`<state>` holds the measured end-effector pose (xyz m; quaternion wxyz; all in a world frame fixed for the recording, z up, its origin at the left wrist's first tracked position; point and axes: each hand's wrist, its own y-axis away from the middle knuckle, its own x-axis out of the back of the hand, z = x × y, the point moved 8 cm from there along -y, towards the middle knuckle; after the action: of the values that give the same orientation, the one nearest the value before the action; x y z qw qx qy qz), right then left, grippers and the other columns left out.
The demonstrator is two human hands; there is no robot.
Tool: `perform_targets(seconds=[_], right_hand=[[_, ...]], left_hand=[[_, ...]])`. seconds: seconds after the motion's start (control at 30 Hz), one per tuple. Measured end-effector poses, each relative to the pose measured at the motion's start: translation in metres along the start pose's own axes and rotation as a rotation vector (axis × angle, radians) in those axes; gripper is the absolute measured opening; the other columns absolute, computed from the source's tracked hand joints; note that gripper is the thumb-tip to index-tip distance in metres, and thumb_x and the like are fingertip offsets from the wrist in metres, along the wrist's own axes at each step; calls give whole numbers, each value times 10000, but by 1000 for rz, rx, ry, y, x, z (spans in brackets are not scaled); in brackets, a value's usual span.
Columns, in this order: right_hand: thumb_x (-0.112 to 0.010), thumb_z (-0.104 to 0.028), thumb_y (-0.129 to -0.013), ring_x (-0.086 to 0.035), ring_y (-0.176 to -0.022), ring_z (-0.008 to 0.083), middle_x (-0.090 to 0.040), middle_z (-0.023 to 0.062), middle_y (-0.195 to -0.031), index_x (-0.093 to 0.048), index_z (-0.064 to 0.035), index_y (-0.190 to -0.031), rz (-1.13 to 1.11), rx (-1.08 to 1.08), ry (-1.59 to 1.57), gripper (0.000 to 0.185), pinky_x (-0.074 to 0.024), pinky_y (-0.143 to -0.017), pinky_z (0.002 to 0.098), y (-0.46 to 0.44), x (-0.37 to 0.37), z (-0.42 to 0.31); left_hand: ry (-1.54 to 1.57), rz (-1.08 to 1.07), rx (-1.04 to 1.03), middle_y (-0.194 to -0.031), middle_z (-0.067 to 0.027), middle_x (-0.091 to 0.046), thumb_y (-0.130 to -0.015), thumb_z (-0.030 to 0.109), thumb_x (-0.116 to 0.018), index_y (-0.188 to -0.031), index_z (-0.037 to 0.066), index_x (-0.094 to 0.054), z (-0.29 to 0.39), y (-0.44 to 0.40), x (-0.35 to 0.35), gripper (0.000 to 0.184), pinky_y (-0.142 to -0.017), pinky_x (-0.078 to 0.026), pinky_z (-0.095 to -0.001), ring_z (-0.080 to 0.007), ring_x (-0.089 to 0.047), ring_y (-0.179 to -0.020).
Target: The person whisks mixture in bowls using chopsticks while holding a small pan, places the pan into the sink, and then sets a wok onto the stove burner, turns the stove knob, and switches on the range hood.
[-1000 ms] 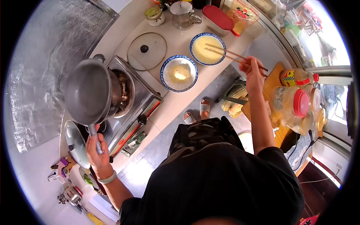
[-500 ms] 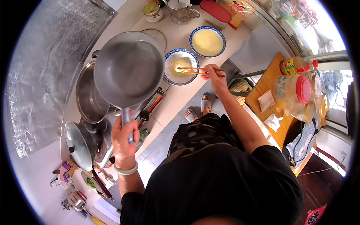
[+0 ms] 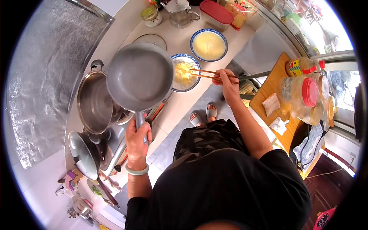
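Note:
My left hand [image 3: 137, 142] is wrapped round the handle of a grey frying pan [image 3: 140, 76], held up over the counter. The pan's inside shows bare grey. Its right edge overlaps, in view, the left side of a blue-rimmed bowl [image 3: 196, 81] with yellow, scrambled-looking lumps [image 3: 184, 71] over white powder. A pair of chopsticks [image 3: 207, 74] is pinched in my right hand [image 3: 229, 87], their tips at the lumps. Just behind stands a second blue-rimmed bowl [image 3: 226, 46] of smooth pale-yellow liquid [image 3: 209, 45].
Left of the pan stands a steel pot [image 3: 95, 103], with a glass-lidded pan [image 3: 82, 155] nearer me. Along the back are a metal kettle [image 3: 179, 16], a small jar [image 3: 151, 17] and a red-lidded container [image 3: 216, 11]. A wooden table [image 3: 274, 84] at right carries several jars.
The frying pan has shifted right, now covering the first bowl's left edge. More yellow lumps show in that bowl. My right hand with the chopsticks has moved slightly right and toward me.

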<state>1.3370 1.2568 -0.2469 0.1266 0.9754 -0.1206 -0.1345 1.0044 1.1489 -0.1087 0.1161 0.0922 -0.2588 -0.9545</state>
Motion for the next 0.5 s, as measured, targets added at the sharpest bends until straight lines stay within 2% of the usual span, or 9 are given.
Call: perform_targets(seconds=[0.2, 0.5], right_hand=[[-516, -194, -946, -651, -731, 176, -640, 103, -853, -603, 21, -963, -30, 29, 0, 232, -550, -690, 272, -6, 4, 10], [-528, -205, -933, -649, -737, 192, -638, 118, -862, -597, 17, -986, -62, -138, -94, 238, -544, -670, 286, -32, -10, 43]], left_hand=[[-45, 21, 16, -688, -38, -488, -815, 34, -531, -1105, -68, -497, -10, -8, -11, 310, -460, -358, -213, -100, -448, -501], [-130, 25, 14, -717, -33, -500, -837, 44, -537, -1113, -61, -495, -25, -23, -21, 298, -476, -368, -215, -96, -452, -528]])
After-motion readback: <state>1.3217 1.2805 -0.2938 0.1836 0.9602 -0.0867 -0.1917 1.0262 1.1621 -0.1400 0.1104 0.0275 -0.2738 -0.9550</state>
